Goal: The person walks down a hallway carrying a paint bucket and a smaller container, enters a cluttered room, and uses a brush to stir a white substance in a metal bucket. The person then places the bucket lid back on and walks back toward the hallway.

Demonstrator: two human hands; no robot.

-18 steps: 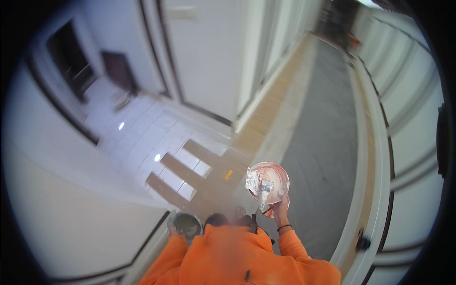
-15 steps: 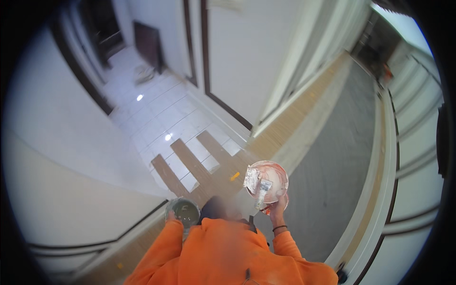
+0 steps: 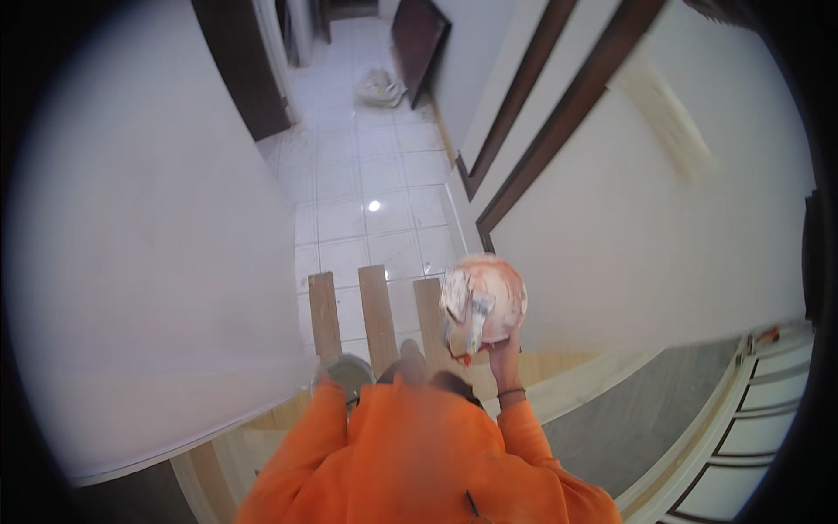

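My right hand (image 3: 504, 360) grips a round tub (image 3: 502, 301) from below and holds it up in front of me. The tub is smeared with white and reddish paste inside. A paste-coated tool (image 3: 478, 316), flat-ended like a brush or putty knife, lies across it. At the tub's left rim sticks a flat, white-caked piece (image 3: 456, 290), its kind unclear. Lower and to the left, my left hand (image 3: 326, 381) is closed at the edge of a bucket (image 3: 352, 375) with murky greenish-grey liquid in it; my orange sleeve and body hide part of the bucket.
Wood planks (image 3: 377, 306) jut forward over white floor tiles (image 3: 353, 166). White walls flank the passage, the right one with dark brown trim (image 3: 559, 131). A dark panel (image 3: 419, 48) leans by a whitish bag (image 3: 381, 88). Grey floor (image 3: 602, 428) and white panelling (image 3: 759, 419) lie at right.
My view has swung left, from the grey-floored corridor to the tiled passage. The tub and the bucket stay in my hands; my feet show among the planks now.
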